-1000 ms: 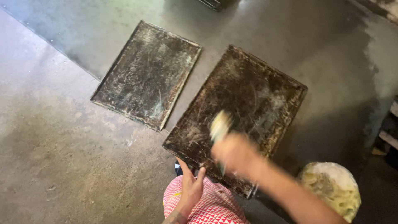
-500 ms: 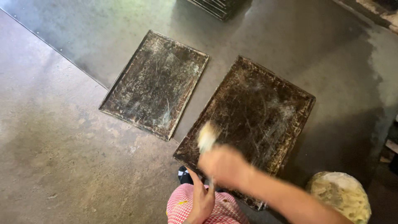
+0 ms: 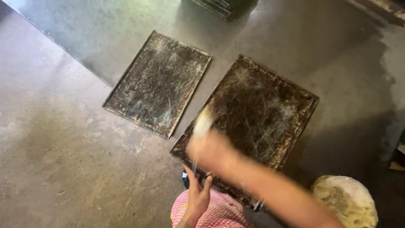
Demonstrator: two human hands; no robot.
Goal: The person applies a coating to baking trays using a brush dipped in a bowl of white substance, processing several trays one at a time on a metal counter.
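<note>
Two dark, scratched metal baking trays lie flat on the concrete floor. My right hand (image 3: 211,150) is blurred with motion and grips a pale brush or cloth (image 3: 203,122) pressed on the near left part of the right tray (image 3: 270,114). My left hand (image 3: 198,196) rests on my knee, which is covered in red-and-white checked fabric (image 3: 219,213); its fingers are spread and it holds nothing. The left tray (image 3: 158,82) lies apart from both hands, about a hand's width from the right tray.
A round container of pale yellowish paste (image 3: 346,200) stands at the lower right beside my right arm. A stack of dark trays (image 3: 221,6) shows at the top edge. The floor is darker grey on the far side.
My right hand with the pale brush has swept leftward across the right tray toward its near left corner. My left hand stays on the knee. The camera view has shifted slightly.
</note>
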